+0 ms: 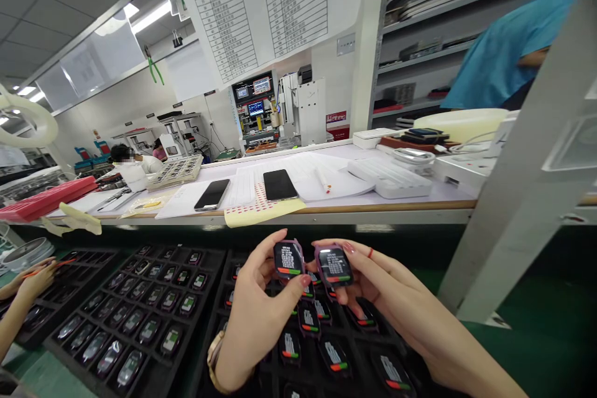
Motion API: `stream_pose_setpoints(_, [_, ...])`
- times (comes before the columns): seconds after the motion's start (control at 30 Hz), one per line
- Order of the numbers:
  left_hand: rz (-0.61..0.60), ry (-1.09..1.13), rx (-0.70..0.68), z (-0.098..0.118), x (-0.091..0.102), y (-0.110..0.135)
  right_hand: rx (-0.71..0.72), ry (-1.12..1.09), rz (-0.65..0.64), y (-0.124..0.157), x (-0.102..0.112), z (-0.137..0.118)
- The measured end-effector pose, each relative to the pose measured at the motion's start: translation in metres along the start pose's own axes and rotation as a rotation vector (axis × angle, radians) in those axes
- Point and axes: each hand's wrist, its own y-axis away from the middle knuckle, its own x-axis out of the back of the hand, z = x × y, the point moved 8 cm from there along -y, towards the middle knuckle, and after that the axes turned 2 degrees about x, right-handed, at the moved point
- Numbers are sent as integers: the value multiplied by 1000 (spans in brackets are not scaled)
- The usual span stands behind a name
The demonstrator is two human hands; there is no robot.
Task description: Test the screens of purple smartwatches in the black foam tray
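Note:
My left hand (pixel 261 305) grips a smartwatch body (pixel 288 259) by its edges, thumb below and fingers at the top. In my right hand (pixel 373 267) is a second smartwatch body (pixel 334 265) with a purple rim. Both lit screens face me, with white text over a red and green bar. The two watches are side by side, a small gap between them. Under my hands lies a black foam tray (pixel 357 357) holding more watch bodies, such as one with a lit screen (pixel 334 354). My forearms and hands cover part of this tray.
To the left is another black tray (pixel 153 364) of watches, and beyond it a co-worker's hands (pixel 37 277). A shelf ahead carries two phones (pixel 280 185) (pixel 212 194), papers and a white plastic tray (pixel 392 179). A slanted metal post (pixel 508 199) stands at right; a person in blue (pixel 504 56) is behind.

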Motion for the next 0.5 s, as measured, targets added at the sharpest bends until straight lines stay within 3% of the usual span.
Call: stream_pose_setpoints(0.5, [7,5,-2,0,0,0,29,-64,-3,1,-1,-8])
